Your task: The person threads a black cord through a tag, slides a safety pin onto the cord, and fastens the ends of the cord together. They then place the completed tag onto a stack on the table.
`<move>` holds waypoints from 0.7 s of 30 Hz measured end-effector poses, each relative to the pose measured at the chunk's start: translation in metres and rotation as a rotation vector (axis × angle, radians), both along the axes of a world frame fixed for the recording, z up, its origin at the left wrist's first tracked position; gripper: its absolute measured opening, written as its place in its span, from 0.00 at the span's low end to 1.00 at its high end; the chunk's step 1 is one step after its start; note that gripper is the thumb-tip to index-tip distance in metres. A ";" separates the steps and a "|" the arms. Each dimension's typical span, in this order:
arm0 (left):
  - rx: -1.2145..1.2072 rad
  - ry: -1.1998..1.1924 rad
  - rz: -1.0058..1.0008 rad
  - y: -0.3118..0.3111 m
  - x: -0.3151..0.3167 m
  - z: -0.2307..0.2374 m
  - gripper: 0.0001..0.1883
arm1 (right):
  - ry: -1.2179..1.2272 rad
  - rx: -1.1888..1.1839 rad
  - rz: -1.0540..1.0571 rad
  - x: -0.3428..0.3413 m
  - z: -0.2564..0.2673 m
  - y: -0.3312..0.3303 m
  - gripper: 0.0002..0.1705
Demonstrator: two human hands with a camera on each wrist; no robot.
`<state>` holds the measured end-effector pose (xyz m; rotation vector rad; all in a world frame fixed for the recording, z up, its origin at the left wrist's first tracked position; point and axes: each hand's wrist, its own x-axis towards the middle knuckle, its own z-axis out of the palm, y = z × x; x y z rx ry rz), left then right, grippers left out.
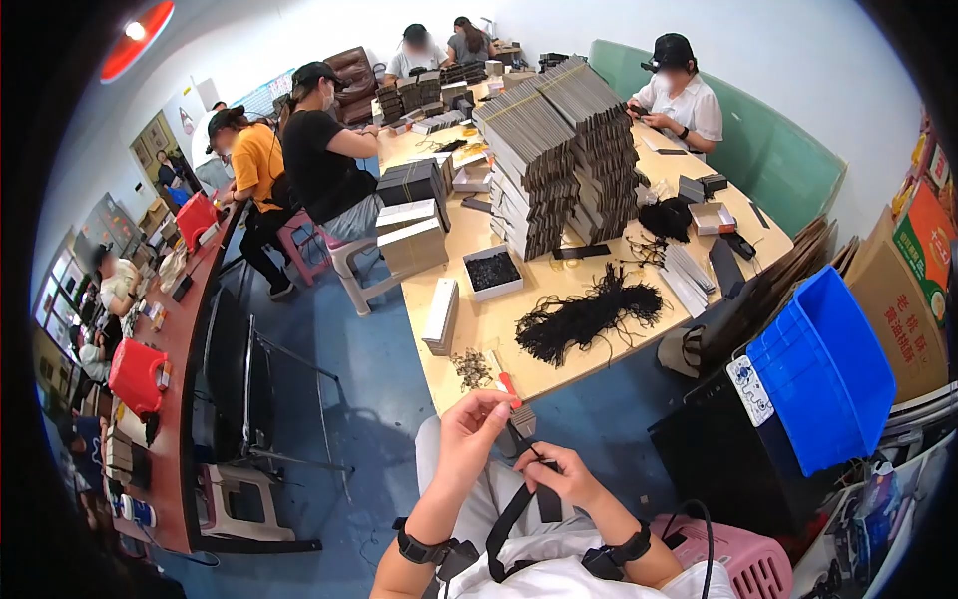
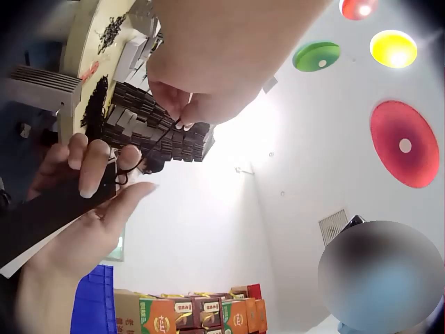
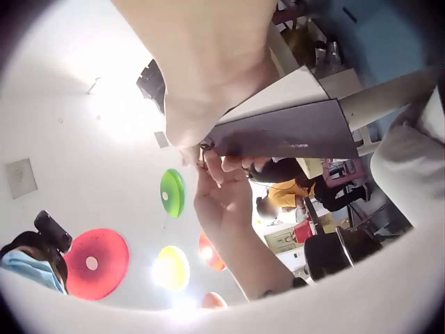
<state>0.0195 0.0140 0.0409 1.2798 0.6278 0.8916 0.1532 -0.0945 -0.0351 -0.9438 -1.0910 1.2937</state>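
Observation:
My left hand (image 1: 467, 439) is raised over my lap and pinches the end of a thin black cord (image 2: 157, 144) between thumb and fingertip. Below it to the right, my right hand (image 1: 564, 475) grips a long card (image 2: 50, 212), dark on one face and pale on the other. Its thumb and fingers are at the card's end, where the cord forms a small loop. Between the two hands the cord runs taut. In the right wrist view the card (image 3: 285, 132) reaches away from the fingers, and the cord's loop is partly hidden behind them.
On the table in front stand tall stacks of dark cards (image 1: 529, 150), a heap of black cords (image 1: 589, 314) and a white box (image 1: 492, 275) of small black pieces. A blue crate (image 1: 828, 369) stands to the right. Several people work around the tables.

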 end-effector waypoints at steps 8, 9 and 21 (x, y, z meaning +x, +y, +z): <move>-0.186 -0.099 0.137 0.019 0.009 -0.038 0.06 | 0.548 -0.205 0.230 0.011 -0.011 0.005 0.29; -0.197 -0.104 0.175 0.021 0.011 -0.039 0.06 | 0.571 -0.232 0.252 0.009 -0.012 0.005 0.29; -0.172 -0.068 0.242 0.030 0.009 -0.038 0.08 | 0.772 -0.334 0.385 0.012 -0.013 0.013 0.29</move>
